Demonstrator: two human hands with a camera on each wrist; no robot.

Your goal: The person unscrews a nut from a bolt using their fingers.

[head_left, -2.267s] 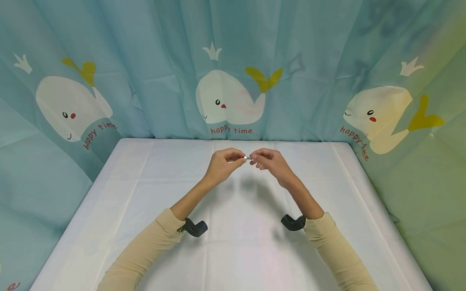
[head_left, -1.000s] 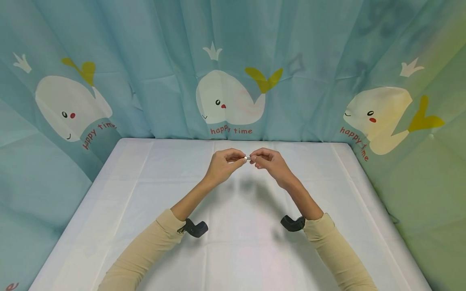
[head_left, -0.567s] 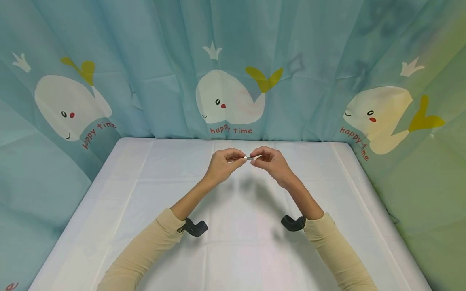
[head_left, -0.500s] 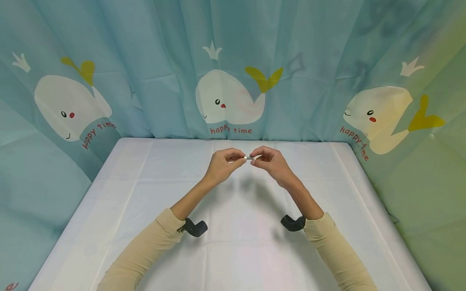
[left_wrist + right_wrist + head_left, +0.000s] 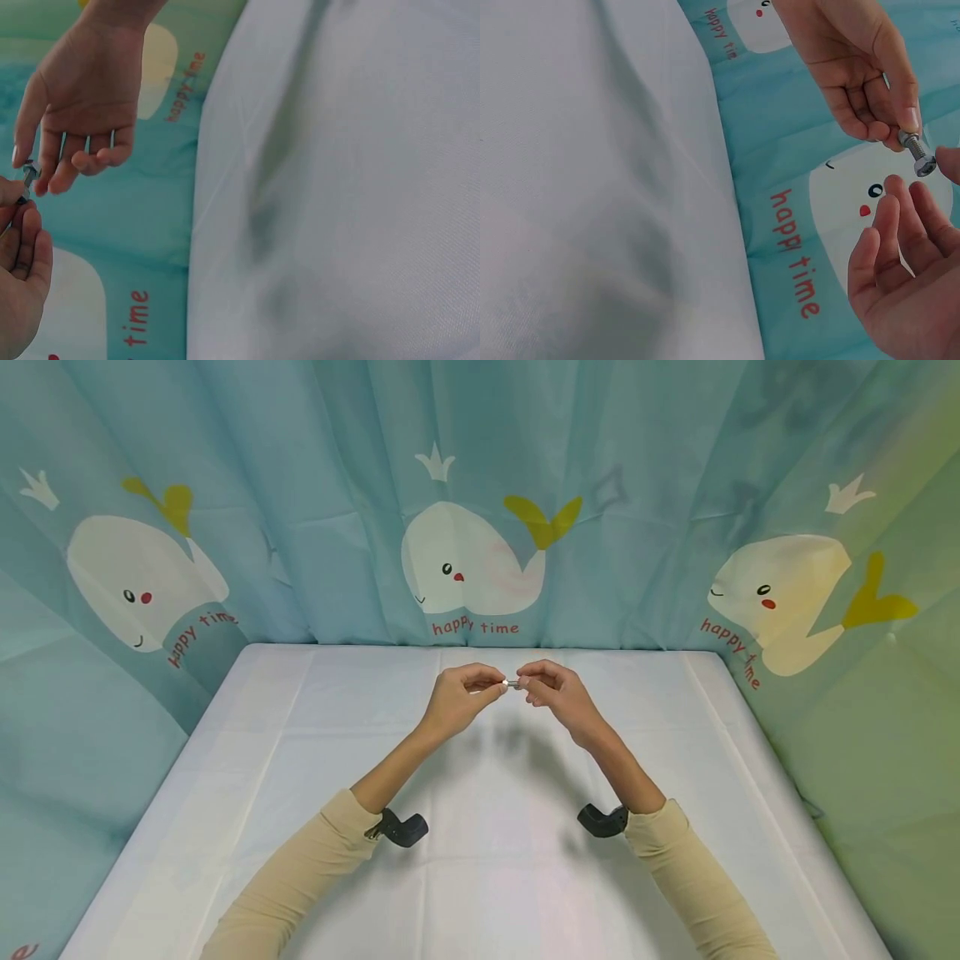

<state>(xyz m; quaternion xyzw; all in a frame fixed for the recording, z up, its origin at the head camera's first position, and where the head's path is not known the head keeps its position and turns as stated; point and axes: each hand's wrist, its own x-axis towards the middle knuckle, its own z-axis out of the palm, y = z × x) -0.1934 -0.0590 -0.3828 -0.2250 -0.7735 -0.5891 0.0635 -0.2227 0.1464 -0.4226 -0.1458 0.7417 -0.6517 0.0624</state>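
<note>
A small silvery hex bolt (image 5: 513,684) is held level above the far part of the table, between both hands. My left hand (image 5: 456,702) pinches the nut (image 5: 907,138) at the threaded end between thumb and fingertips. The hex head (image 5: 925,166) points toward my right hand (image 5: 564,700). In the right wrist view, the right fingers are loosely bent and spread, apart from the head. The right thumb (image 5: 949,163) lies right beside the head; whether it touches cannot be told. In the left wrist view, the bolt (image 5: 30,174) shows at the left edge.
A white cloth-covered table (image 5: 480,877) lies beneath the hands. Blue-green curtains (image 5: 337,568) with whale prints stand along its back and sides. A black wrist device (image 5: 405,831) hangs at the left wrist, another (image 5: 602,820) at the right.
About half a second ago, right thumb and index fingertips met at the bolt's end. Now they are apart, with the thumb shifted up and other fingers showing below. The left hand keeps its grip.
</note>
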